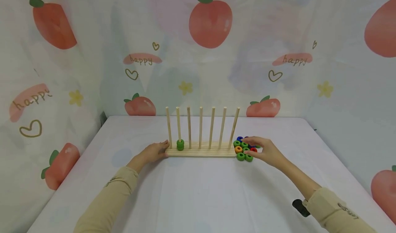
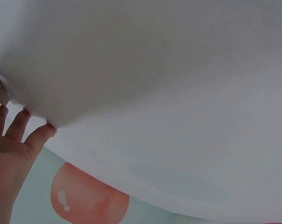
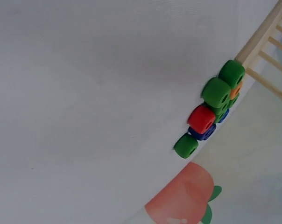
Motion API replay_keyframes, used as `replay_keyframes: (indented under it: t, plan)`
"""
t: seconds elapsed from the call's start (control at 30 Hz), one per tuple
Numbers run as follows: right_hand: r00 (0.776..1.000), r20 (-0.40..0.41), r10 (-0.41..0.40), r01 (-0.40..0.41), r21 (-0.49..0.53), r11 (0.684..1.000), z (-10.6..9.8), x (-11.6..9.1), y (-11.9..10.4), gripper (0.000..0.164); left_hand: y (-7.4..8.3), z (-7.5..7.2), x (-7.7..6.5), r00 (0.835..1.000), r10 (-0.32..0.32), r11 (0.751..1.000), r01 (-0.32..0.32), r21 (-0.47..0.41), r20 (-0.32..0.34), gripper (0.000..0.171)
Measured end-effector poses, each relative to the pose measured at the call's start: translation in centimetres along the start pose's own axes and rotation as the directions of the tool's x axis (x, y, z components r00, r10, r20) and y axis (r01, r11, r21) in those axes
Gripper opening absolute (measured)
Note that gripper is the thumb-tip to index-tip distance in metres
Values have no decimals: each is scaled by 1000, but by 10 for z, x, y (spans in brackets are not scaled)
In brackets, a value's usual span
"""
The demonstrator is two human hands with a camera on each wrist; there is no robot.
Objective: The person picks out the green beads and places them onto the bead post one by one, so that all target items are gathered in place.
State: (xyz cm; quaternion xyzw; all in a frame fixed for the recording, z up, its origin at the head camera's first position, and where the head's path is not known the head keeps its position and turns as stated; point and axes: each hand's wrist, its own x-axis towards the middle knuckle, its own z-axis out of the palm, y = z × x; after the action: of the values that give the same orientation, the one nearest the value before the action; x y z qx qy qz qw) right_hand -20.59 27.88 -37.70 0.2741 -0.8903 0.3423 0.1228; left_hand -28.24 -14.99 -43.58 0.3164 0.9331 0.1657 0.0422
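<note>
A wooden peg rack (image 1: 201, 152) with a row of upright pegs stands on the table. Two green beads (image 1: 180, 145) are stacked on its second peg from the left. My left hand (image 1: 153, 152) holds the rack's left end between thumb and fingers; the left wrist view shows the other fingers (image 2: 20, 123) spread, with tips down at the table. Beside the rack's right end lies a cluster of loose beads (image 3: 216, 93), green, red, blue and orange. Over that cluster is my right hand (image 1: 267, 151), thumb and forefinger apart, no bead visible between them.
A white cloth (image 1: 198, 195) covers the table, and a fruit-printed curtain (image 1: 198, 74) rises behind and at both sides. A small black object (image 1: 301, 208) shows at the right sleeve (image 1: 334, 209).
</note>
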Motion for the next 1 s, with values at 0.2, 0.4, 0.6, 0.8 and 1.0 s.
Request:
replay_keyframes:
  t: [0.2, 0.4, 0.6, 0.8, 1.0]
  plan:
    - [999, 15, 38, -38, -41, 998, 1, -11, 14, 36, -3, 2, 0, 1000, 11, 1000, -11, 4, -2, 52]
    - [997, 16, 79, -78, -49, 996, 1, -15, 25, 37, -5, 3, 3, 1000, -1, 999, 0, -36, -8, 53]
    - [994, 53, 93, -92, -25, 995, 2, -19, 31, 35, -7, 4, 4, 1000, 20, 999, -20, -30, -11, 53]
    - [986, 108, 131, -130, -9, 991, 3, -19, 41, 34, -6, 3, 3, 1000, 5, 1000, -5, -25, -1, 54]
    - [979, 128, 158, -157, -18, 988, 3, -19, 50, 33, -3, 1, 3, 1000, -7, 1000, 7, -21, -6, 54]
